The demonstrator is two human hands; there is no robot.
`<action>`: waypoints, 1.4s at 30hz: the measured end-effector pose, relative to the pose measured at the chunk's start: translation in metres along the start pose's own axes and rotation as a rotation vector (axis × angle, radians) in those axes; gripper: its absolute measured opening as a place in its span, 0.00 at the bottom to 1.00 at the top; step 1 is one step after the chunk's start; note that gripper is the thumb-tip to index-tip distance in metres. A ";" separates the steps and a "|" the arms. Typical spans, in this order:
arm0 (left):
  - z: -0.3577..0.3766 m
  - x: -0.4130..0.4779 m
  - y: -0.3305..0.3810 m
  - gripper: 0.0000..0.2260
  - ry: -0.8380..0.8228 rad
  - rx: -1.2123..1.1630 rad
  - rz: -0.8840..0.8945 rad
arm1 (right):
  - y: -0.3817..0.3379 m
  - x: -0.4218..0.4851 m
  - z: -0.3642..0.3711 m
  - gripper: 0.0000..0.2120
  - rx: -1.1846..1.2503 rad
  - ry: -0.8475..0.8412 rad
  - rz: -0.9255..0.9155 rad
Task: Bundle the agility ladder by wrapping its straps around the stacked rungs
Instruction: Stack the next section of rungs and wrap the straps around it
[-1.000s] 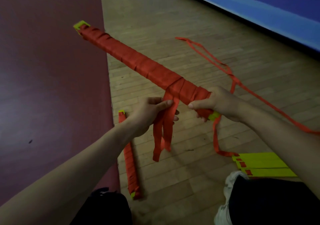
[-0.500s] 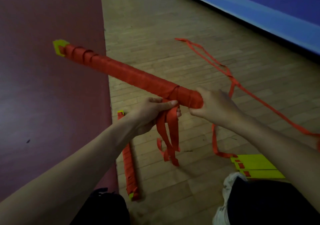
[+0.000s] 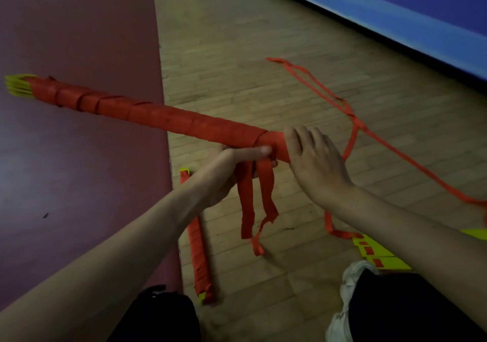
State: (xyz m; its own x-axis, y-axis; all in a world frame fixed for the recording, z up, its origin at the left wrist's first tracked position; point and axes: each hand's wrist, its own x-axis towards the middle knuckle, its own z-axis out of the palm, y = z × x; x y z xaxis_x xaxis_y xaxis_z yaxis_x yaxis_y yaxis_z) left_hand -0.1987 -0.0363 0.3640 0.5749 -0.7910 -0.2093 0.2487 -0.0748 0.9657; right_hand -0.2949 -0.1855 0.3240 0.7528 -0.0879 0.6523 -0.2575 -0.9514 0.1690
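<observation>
— What are the straps (image 3: 184,120) made of?
— Red woven cloth, matt, and frayed at the loose ends.
— And the rungs (image 3: 18,86)?
— Yellow plastic, smooth, with a slight sheen.
— The floor (image 3: 237,38)?
— Narrow wood strips with a worn, dull finish.
— The dark red covering (image 3: 79,157) beside it?
— Smooth and matt, with a few scuffs.
— The blue wall board (image 3: 395,12)?
— Smooth and faintly glossy.

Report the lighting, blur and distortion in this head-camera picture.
Head view: dim, even indoor light with no glare; only faint shadows on the wooden floor; the wrapped bundle reads clearly at mid-length, but its yellow rung ends near the left edge are smeared; the blue wall slants steeply, likely wide-angle stretch.
</observation>
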 end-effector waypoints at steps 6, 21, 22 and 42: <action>0.002 0.002 -0.002 0.18 0.122 -0.056 -0.025 | -0.003 -0.001 -0.004 0.27 0.153 -0.150 0.066; -0.002 0.003 0.000 0.19 -0.101 0.084 -0.019 | 0.036 0.020 -0.041 0.17 1.403 -1.018 0.536; -0.002 0.003 0.001 0.18 -0.104 0.084 -0.003 | 0.035 0.019 -0.041 0.14 1.417 -0.971 0.548; 0.005 -0.001 0.002 0.10 -0.237 -0.094 -0.214 | 0.046 0.025 -0.028 0.10 1.058 -0.480 0.595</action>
State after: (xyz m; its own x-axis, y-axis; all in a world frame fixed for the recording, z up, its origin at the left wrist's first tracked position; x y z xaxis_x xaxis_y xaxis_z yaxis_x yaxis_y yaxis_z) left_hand -0.2025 -0.0392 0.3673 0.3076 -0.8834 -0.3536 0.4214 -0.2067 0.8830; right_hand -0.3049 -0.2233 0.3683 0.8860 -0.4598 0.0607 -0.1911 -0.4812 -0.8555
